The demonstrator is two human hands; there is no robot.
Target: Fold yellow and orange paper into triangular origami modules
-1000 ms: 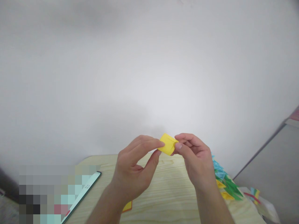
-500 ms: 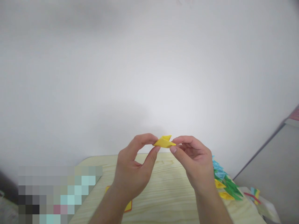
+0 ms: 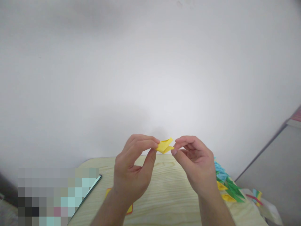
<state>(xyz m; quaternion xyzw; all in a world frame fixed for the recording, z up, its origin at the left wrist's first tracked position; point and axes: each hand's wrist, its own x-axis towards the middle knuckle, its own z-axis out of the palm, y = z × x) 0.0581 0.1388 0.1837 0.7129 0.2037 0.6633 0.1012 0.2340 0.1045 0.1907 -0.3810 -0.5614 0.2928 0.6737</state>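
A small folded piece of yellow paper (image 3: 164,146) is held up above the far part of the table, with two pointed flaps spread apart toward the right. My left hand (image 3: 135,163) pinches its left end between thumb and fingers. At the other side, the thumb and fingertips of my right hand (image 3: 196,160) close on the tip of the lower flap. The upper flap stands free, pointing up and right.
A wood-grain table (image 3: 169,194) stands against a white wall (image 3: 150,78). At its right lie yellow folded pieces (image 3: 228,197), green ones (image 3: 234,190) and blue ones (image 3: 220,171). A yellow, red-edged item (image 3: 130,209) is partly behind my left forearm. The lower left is pixelated.
The folded yellow paper has turned and its flaps have spread wider. My left fingers have shifted slightly left on its end, with more fingers now over it.
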